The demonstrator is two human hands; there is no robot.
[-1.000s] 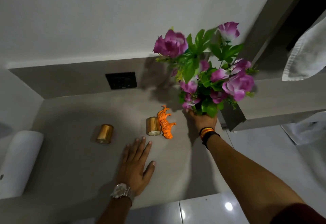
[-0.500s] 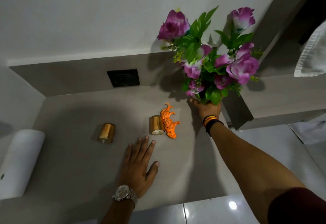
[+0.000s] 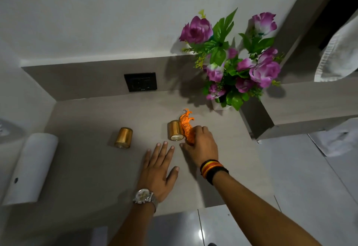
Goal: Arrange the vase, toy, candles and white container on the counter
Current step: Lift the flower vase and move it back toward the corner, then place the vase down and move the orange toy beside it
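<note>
The vase point(image 3: 220, 104) of purple flowers, which the right hand point(image 3: 199, 145) held aloft a moment ago, now stands free in the back right corner of the counter point(image 3: 87, 168), tight against the wall and the raised ledge; only a sliver of its white body shows under the leaves. The right hand has let go and dropped to the orange toy point(image 3: 186, 127), fingers curled over its near end, apparently closing on it, though the grip underneath is hidden. The toy lies touching the right candle point(image 3: 175, 131); the other candle point(image 3: 123, 137) stands well apart to the left. The left hand point(image 3: 157, 166) lies flat on the counter, fingers spread, holding nothing, as before. The white container point(image 3: 29, 168) lies on its side at the far left, untouched. So the vase looks placed, the toy is the step in hand, and candles and container remain.
</note>
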